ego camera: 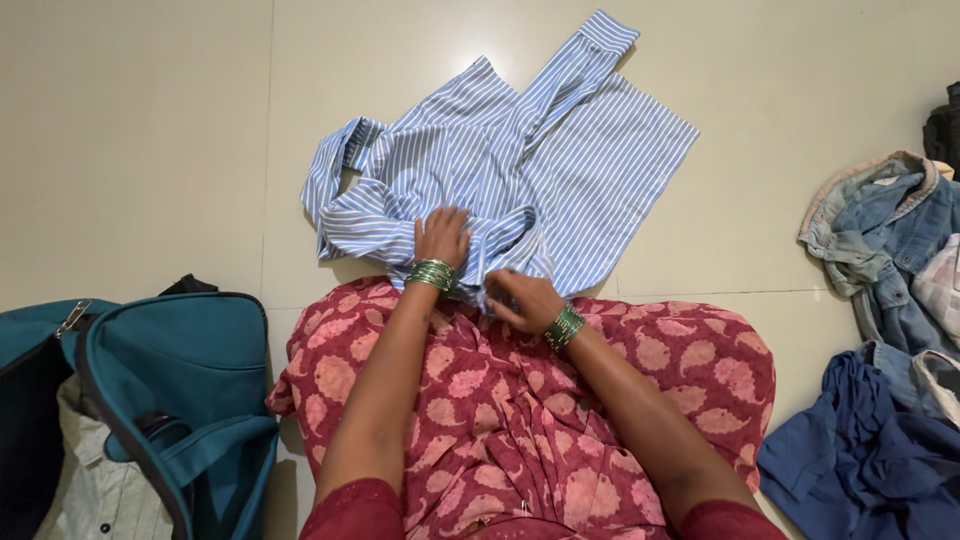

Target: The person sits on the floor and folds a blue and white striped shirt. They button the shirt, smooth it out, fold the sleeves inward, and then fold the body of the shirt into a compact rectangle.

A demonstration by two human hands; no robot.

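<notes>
The floor [140, 130] is pale cream tile — glossy, with thin grout lines crossing it; a soft glare of overhead light sits near the top centre; no walls or furniture show.

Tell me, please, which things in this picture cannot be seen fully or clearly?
Head view:
- Striped shirt: near edge hidden under left hand and right hand.
- Teal bag: cut by left and bottom edges.
- Clothes pile: cut by right edge.
- Right hand's fingertips: tucked into cloth.

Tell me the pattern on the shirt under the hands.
Blue and white stripes on the shirt, clearest in the head view.
</notes>
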